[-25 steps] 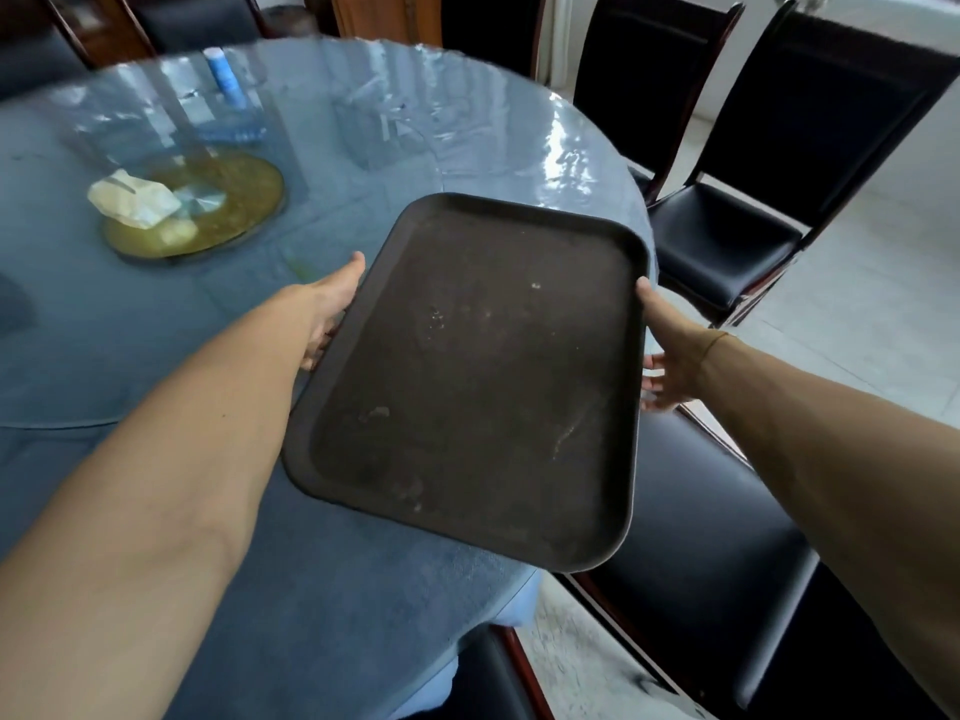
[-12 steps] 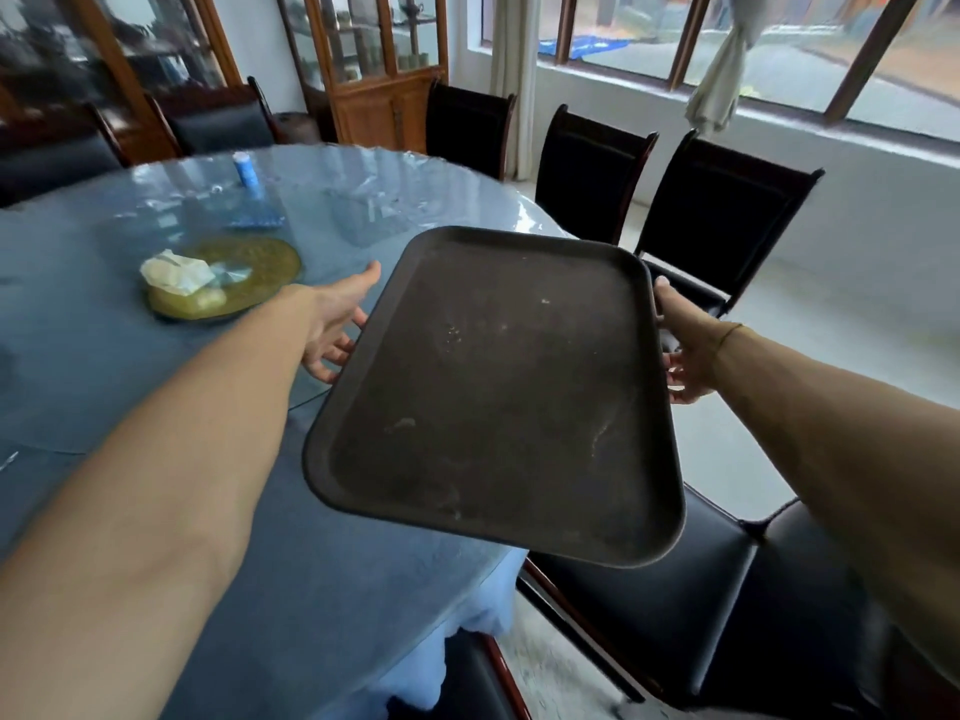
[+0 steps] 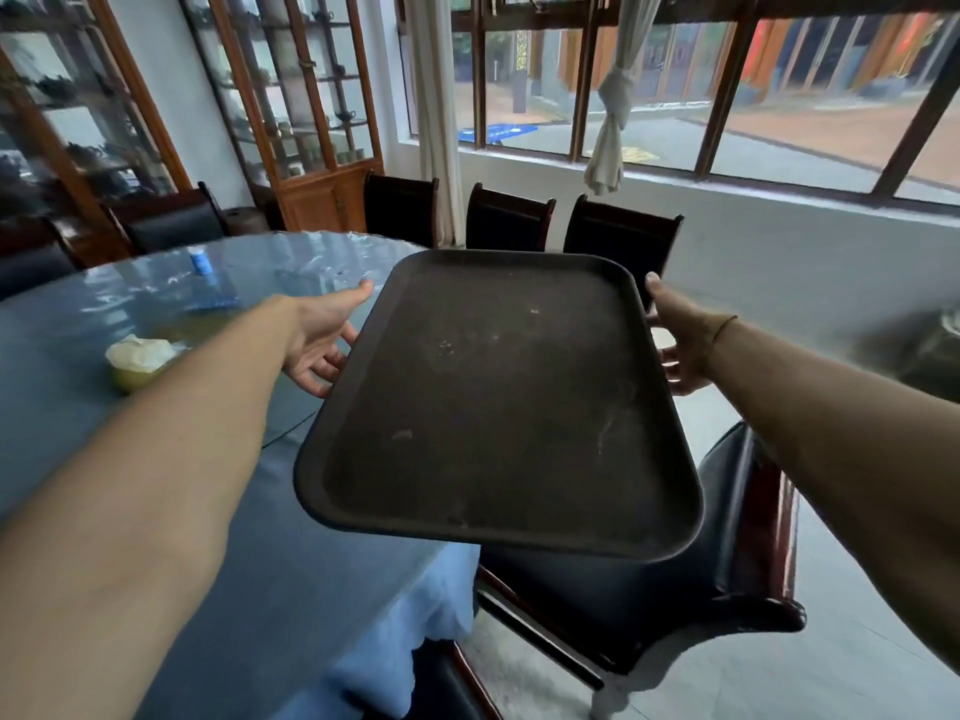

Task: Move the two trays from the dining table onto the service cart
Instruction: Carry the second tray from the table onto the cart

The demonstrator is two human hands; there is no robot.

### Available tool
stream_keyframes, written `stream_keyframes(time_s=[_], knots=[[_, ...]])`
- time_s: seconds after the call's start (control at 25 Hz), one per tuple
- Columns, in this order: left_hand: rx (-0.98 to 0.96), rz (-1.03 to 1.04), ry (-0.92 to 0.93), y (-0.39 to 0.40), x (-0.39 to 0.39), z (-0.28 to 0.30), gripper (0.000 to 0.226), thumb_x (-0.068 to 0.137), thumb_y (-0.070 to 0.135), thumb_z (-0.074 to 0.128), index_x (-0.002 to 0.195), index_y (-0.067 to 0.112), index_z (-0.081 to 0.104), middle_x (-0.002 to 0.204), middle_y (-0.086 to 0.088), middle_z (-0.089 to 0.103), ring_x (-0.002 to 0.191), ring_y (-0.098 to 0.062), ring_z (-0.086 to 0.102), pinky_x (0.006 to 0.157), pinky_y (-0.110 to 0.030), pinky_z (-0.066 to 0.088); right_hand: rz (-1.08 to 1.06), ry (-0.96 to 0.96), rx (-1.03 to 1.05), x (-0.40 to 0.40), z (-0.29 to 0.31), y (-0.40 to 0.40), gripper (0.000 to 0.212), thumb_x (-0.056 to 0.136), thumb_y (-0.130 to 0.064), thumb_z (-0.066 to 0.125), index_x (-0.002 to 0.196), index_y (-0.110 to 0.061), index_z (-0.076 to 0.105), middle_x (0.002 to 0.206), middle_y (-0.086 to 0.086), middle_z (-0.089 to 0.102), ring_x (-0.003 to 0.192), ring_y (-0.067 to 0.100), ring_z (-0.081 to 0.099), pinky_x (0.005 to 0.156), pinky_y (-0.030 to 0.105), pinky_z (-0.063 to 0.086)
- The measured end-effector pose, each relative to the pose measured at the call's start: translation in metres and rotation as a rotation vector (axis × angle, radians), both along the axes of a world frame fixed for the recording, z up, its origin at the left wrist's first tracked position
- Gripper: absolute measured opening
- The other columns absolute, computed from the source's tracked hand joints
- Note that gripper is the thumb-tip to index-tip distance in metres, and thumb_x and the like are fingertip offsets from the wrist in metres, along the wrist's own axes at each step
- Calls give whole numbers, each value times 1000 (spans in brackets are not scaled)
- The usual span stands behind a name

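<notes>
One dark brown rectangular tray (image 3: pixel 504 402), empty and scuffed, hangs in the air over the right edge of the round blue dining table (image 3: pixel 156 511). My left hand (image 3: pixel 322 340) grips its left rim, thumb on top and fingers underneath. On the opposite rim, my right hand (image 3: pixel 680 340) holds it the same way. The tray tilts slightly down toward me. No second tray shows in this view. At the right edge is a blurred grey shape (image 3: pixel 930 345); I cannot tell what it is.
A black padded chair (image 3: pixel 727 563) stands below the tray, beside the table. Three more black chairs (image 3: pixel 509 220) line the window wall. On the table sit a yellow-green dish with white tissue (image 3: pixel 140 356) and a blue bottle (image 3: pixel 200 262). Grey floor lies to the right.
Both hands have raised the tray off the table and carried it right, past the table edge. My view has lifted toward the windows.
</notes>
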State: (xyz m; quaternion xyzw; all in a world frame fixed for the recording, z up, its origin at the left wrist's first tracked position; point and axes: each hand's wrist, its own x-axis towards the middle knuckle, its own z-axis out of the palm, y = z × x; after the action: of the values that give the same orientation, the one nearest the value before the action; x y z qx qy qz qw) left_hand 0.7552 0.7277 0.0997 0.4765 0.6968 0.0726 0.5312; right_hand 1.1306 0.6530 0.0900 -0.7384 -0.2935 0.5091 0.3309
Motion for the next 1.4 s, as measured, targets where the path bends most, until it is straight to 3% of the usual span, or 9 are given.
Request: stream_keyframes(time_s=[0.2, 0.32, 0.52, 0.64, 0.72, 0.8, 0.92, 1.24, 1.4], knots=[[27, -141, -7, -36, 76, 23, 103, 75, 92, 20, 124, 9, 56, 106, -16, 65, 88, -27, 65, 67, -38, 57, -113, -6, 52, 67, 16, -81, 75, 78, -83, 34, 107, -18, 61, 103, 10, 57, 90, 23, 53, 80, 34, 43], [37, -220, -46, -60, 134, 28, 105, 75, 92, 21, 126, 8, 56, 118, -19, 65, 97, -29, 65, 80, -42, 57, -213, -7, 84, 114, 25, -134, 75, 79, -80, 37, 117, -20, 61, 109, 10, 56, 97, 23, 52, 77, 32, 42], [69, -391, -68, -114, 239, 33, 103, 74, 93, 21, 114, 5, 60, 102, -15, 60, 94, -28, 59, 95, -44, 49, -409, -45, 84, 194, 39, -235, 81, 77, -85, 31, 119, -23, 61, 114, 12, 55, 98, 25, 51, 71, 32, 40], [76, -518, -70, -153, 301, 39, 103, 73, 93, 20, 111, 7, 61, 87, -13, 64, 77, -25, 62, 80, -36, 53, -519, -72, 90, 238, 45, -305, 79, 76, -88, 29, 103, -21, 63, 105, 10, 56, 90, 24, 51, 68, 32, 39], [86, -608, -70, -182, 345, 44, 106, 73, 94, 20, 117, 6, 60, 95, -13, 63, 78, -23, 60, 71, -31, 51, -599, -86, 99, 264, 48, -359, 77, 74, -90, 30, 91, -21, 61, 92, 9, 56, 79, 23, 52, 65, 32, 39], [97, -687, -81, -211, 386, 49, 104, 74, 93, 21, 117, 6, 59, 98, -13, 62, 80, -23, 60, 72, -32, 50, -666, -106, 89, 286, 51, -410, 79, 72, -91, 30, 93, -21, 61, 84, 10, 56, 71, 23, 52, 64, 30, 40], [89, -806, -80, -255, 442, 53, 96, 76, 91, 22, 102, 6, 60, 80, -11, 65, 63, -22, 63, 66, -32, 52, -773, -126, 73, 310, 55, -483, 86, 72, -91, 29, 110, -20, 60, 87, 11, 55, 70, 23, 53, 62, 29, 40], [90, -1092, -116, -341, 558, 58, 100, 77, 89, 28, 118, 2, 56, 112, -18, 66, 97, -32, 67, 74, -43, 56, -1087, -130, 96, 330, 70, -624, 86, 75, -89, 29, 119, -23, 62, 85, 9, 57, 67, 23, 56, 60, 29, 44], [116, -1248, -121, -377, 614, 50, 101, 77, 90, 26, 113, 2, 60, 109, -17, 66, 95, -32, 67, 74, -43, 56, -1249, -139, 101, 321, 63, -678, 75, 77, -87, 29, 110, -27, 60, 75, 6, 55, 57, 21, 54, 56, 27, 45]])
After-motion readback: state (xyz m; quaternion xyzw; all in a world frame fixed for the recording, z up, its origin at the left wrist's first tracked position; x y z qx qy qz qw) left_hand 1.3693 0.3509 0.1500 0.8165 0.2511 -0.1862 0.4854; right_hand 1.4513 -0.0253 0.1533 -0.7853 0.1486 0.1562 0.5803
